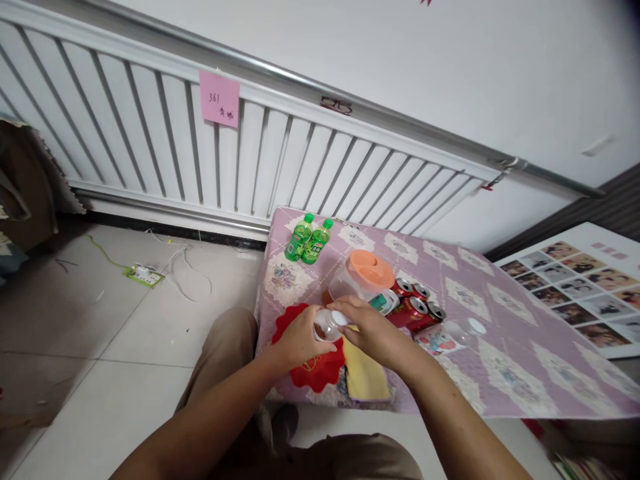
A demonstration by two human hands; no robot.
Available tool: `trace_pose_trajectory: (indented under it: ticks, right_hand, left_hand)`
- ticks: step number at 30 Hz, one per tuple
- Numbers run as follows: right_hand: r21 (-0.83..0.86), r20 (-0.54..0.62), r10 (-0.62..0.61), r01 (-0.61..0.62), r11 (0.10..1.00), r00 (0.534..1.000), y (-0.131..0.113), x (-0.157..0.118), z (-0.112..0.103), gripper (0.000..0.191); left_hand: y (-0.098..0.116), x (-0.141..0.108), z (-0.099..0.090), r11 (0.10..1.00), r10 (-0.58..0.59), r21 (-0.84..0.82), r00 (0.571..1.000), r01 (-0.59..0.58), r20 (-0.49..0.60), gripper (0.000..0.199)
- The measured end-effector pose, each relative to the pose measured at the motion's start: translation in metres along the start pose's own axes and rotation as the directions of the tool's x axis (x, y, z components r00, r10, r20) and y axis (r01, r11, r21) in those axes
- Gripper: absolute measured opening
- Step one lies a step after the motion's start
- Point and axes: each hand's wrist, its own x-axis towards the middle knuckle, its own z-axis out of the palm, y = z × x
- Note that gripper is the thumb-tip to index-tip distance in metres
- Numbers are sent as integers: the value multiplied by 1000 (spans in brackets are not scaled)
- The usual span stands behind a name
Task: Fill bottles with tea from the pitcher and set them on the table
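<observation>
My left hand [299, 339] is wrapped around a small clear plastic bottle [323, 327], tilted above the table. On the white cap [339, 318] at the bottle's mouth, the fingers of my right hand [369, 331] are closed; whether the cap is seated or loose I cannot tell. Below both hands lies a red scalloped mat [320, 375]. A folded yellow cloth [367, 373] is beside it, under my right forearm. Just beyond my hands stands a clear container with an orange lid [371, 269], its lower part partly hidden.
Two green drink bottles [314, 244] stand at the table's back left. Several red cans [411, 312] cluster right of the container, with another clear white-capped bottle [459, 331] beside them. A radiator [300, 150] runs behind the table [500, 347]. A power strip [143, 275] lies on the floor.
</observation>
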Motion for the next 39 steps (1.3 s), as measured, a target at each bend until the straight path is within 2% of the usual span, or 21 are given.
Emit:
trace_pose_trajectory:
  ticks: [5,10,13,17,19,22,25,28,30,33,36,37,39]
  right_hand:
    - [-21,44,19,-18,1000,999,5,3,-2,38]
    - [-171,41,149,-140,975,988,6,9,1,19]
    - [-300,8,273,-258,918,962,-3,13,4,20]
    - [-389,-50,416,-401,829,908,-15,14,6,37]
    - [-334,-81,392,-396,856,916,-15,10,6,44]
    - [-180,-78,241,-251,951,968,-8,4,4,57]
    - [-111,-39,158,-161,981,987,1,-1,3,51]
    - [-123,-48,197,-202,972,979,2,-2,6,33]
    - [-159,-96,279,-291,943,956,0,-2,9,21]
    - [-136,-173,382,-406,904,908,-4,-3,15,30]
    - [51,-175,327,-324,945,929,-1,-7,20,54]
    - [108,-170,291,-276,955,941,0,-8,22,56]
    - [177,-170,251,-221,959,953,3,-11,28,49]
  left_hand:
    - [-2,1,2,1000,-19,16,1000,19,2,65]
    - [-2,1,3,999,-38,11,999,38,-10,65]
    - [-1,1,2,999,-37,25,999,37,-1,64]
    - [-1,0,0,1000,-10,17,1000,10,7,65]
    - [-1,0,1,1000,-9,11,1000,9,4,63]
    - [-1,0,1,1000,-19,13,1000,19,-3,61]
    - [0,0,0,999,-18,30,1000,18,-5,63]
    - [1,0,0,1000,-13,23,1000,13,5,61]
    - [1,-1,0,1000,-11,23,1000,11,2,62]
    - [0,-1,2,999,-28,39,1000,28,-15,65]
    - [-1,-1,3,999,-36,33,999,37,-11,66]
    - [-1,-1,3,999,-33,29,999,33,-8,66]
    - [-1,-1,3,999,-27,26,1000,27,-8,66]
